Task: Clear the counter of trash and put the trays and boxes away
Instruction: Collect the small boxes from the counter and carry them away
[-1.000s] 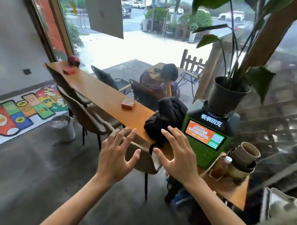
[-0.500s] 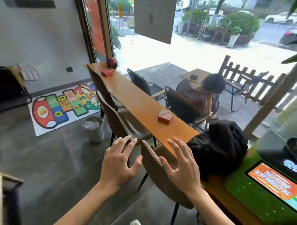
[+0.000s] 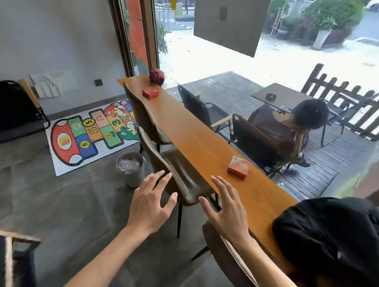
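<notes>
Two empty hands by the long counter (image 3: pixel 197 140)

The left hand (image 3: pixel 151 202) and right hand (image 3: pixel 227 209) spread flat, holding nothing. A red box (image 3: pixel 238 167) sits near the counter's window edge, just past the right hand; another box (image 3: pixel 150 93) lies at the far end.

Two bare forearms enter from the lower edge, each ending in an uncovered hand. Left hand (image 3: pixel 151 204): no glove, ring or watch visible; the wrist and forearm carry no sleeve as far as the frame shows. Right hand (image 3: pixel 227 209): likewise ungloved and without jewellery, its forearm unsleeved to the frame edge. Fingernails appear short and unpainted.
</notes>
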